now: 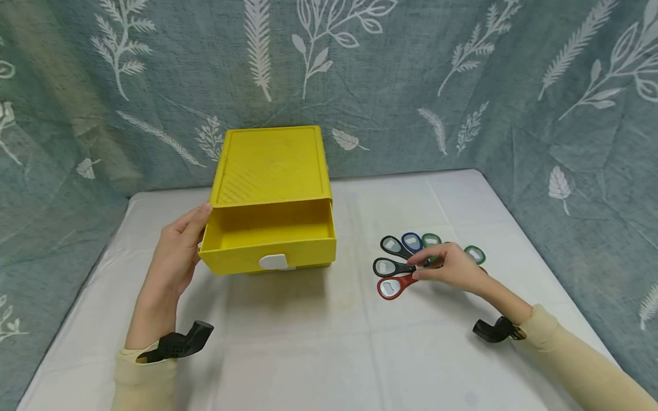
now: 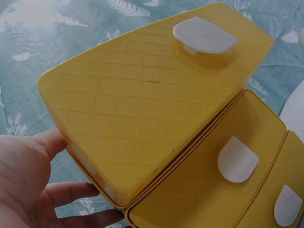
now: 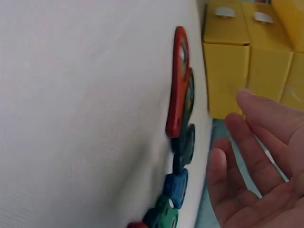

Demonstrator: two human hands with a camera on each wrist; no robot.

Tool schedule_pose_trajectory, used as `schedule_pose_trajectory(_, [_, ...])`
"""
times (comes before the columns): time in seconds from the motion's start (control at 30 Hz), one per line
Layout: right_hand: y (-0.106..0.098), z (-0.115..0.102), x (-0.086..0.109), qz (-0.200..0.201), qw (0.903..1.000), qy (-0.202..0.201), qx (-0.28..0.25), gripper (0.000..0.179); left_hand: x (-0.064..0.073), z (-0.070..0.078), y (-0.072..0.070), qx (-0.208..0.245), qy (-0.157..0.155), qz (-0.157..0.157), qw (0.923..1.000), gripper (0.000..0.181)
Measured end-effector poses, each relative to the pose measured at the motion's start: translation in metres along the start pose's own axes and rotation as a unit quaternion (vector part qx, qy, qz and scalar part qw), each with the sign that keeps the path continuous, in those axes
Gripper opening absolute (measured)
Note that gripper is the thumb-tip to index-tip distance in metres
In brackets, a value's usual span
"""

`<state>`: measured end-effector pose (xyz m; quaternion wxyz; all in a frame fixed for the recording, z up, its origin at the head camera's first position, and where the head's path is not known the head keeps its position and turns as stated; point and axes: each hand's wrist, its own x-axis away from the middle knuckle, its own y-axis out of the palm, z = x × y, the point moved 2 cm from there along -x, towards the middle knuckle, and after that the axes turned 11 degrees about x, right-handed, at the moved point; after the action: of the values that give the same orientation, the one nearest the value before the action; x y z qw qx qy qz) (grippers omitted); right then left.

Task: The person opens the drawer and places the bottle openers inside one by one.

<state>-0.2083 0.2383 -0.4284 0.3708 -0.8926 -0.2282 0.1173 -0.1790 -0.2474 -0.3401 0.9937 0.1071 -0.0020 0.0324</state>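
Note:
A yellow plastic drawer cabinet [image 1: 272, 165] stands at the back, its top drawer [image 1: 221, 260] pulled out with nothing inside. My left hand [image 1: 172, 251] rests against the cabinet's left side, thumb by the drawer's edge and fingers extended in the left wrist view. On the right, several bottle openers lie fanned out: a red one [image 1: 390, 289], black ones [image 1: 384, 266], a blue one [image 1: 412, 242] and green ones [image 1: 475, 254]. Over their handle ends hovers my right hand [image 1: 452, 268]. Its fingers are loosely bent and hold nothing in the right wrist view, apart from the red opener [image 3: 176, 95].
White cloth [image 1: 308, 354] covers the table. A green-blue curtain with white leaves [image 1: 380, 114] hangs behind and along the sides. Beneath the drawer are further closed drawers with white handles [image 2: 237, 159]. Each wrist wears a black camera [image 1: 182, 342].

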Motion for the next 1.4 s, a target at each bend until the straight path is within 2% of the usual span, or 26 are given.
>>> schedule_pose_trajectory(0.23, [0.004, 0.007, -0.002, -0.023, 0.9995, -0.006, 0.020, 0.025, 0.000, -0.002, 0.003, 0.005, 0.005, -0.013, 0.9999, 0.062])
schedule_pose_trajectory(0.43, [0.006, 0.011, -0.003, -0.019, 0.9985, -0.019, 0.048, 0.023, -0.002, 0.001, 0.005, -0.006, -0.003, -0.008, 0.9999, 0.066])
schedule_pose_trajectory(0.6, [0.011, 0.013, -0.008, -0.036, 0.9984, -0.019, 0.038, 0.022, 0.000, 0.003, 0.001, 0.001, -0.013, 0.000, 0.9999, 0.066])
schedule_pose_trajectory(0.87, [0.015, 0.012, -0.015, -0.047, 0.9982, -0.014, 0.035, 0.023, 0.003, 0.002, -0.006, 0.015, 0.013, -0.011, 0.9997, 0.057])
schedule_pose_trajectory(1.03, [0.017, 0.014, -0.015, -0.051, 0.9977, -0.011, 0.043, 0.021, 0.003, 0.001, -0.006, 0.013, 0.014, -0.015, 0.9997, 0.055])
schedule_pose_trajectory(1.4, [0.015, 0.013, -0.012, -0.051, 0.9942, -0.031, 0.089, 0.020, 0.002, -0.001, -0.001, 0.007, 0.015, -0.017, 0.9997, 0.059])
